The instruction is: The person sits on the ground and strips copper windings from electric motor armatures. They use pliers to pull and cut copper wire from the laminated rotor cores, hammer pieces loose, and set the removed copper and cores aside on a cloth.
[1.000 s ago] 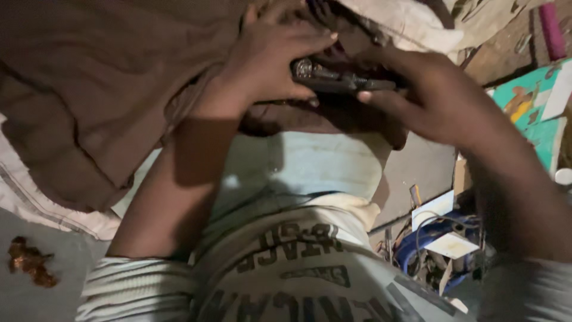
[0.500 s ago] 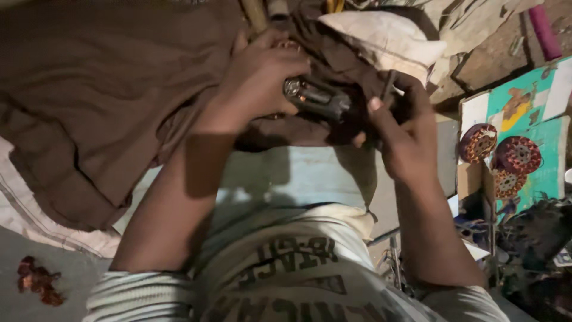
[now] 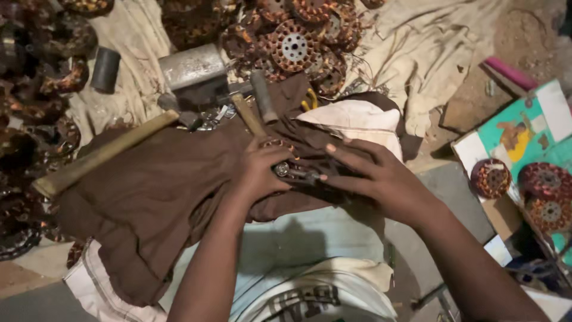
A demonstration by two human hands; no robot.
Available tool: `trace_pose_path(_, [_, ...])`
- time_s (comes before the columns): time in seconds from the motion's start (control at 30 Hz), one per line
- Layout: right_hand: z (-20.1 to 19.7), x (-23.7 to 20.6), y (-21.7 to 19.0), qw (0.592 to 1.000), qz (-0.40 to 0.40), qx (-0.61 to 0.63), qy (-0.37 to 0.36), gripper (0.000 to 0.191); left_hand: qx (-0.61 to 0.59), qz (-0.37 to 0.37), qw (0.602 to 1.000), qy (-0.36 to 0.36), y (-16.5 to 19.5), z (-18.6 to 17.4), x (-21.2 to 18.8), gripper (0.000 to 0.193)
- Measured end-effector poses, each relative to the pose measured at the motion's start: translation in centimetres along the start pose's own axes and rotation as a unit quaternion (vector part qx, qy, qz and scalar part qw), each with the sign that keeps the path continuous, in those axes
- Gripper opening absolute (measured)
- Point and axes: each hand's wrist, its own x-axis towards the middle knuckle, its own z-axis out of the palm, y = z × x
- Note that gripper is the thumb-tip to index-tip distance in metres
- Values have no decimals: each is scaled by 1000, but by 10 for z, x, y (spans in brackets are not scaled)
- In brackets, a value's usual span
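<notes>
A small dark metal tool with a shiny round joint (image 3: pixel 293 173) is gripped in the curled fingers of the left hand (image 3: pixel 262 170), over a rumpled brown cloth (image 3: pixel 155 197) spread across the lap. The right hand (image 3: pixel 372 176) is laid flat with fingers spread, its fingertips touching the tool's far end without closing on it. A long wooden-handled hammer (image 3: pixel 101 154) is seen lying on the cloth to the left, beside copper-wound round motor cores (image 3: pixel 295 45).

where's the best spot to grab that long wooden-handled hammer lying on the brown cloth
Probably the bare wooden handle, around its middle, coming from above. The hammer lies flat and slanted on the brown cloth, its lower-left end free, while its head end is crowded by the metal block and other tools. Both hands are busy elsewhere.
</notes>
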Motion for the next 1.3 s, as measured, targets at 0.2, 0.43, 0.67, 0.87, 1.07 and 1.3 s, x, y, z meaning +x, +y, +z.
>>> trace_pose_path(0.2, [7, -2, -4, 932, 214, -158, -245, 44, 24, -3, 999, -23, 10, -4, 3, 69])
trace_pose_path(0.43, [17, -7, -6, 935, 226, 247, 120, 41, 29, -17, 999, -25, 13, -6, 3, 69])
trace_pose_path(0.67, [21, -7, -18, 984, 171, 22, 42, 54, 41, -8, 999, -27, 9, -3, -1, 68])
trace_pose_path(0.87, [34, -8, -20, 970, 101, 188, 121, 58, 34, -5, 999, 6, 5, -3, -4, 68])
trace_pose_path(1.07, [32, -11, -22, 663, 382, 641, -63, 68, 27, 18, 999, 19, 6, 0, -2, 63])
trace_pose_path(1.3, [20, -18, -22, 981, 66, 82, 166, 71, 47, -8, 999, 6, 7, -4, -4, 64])
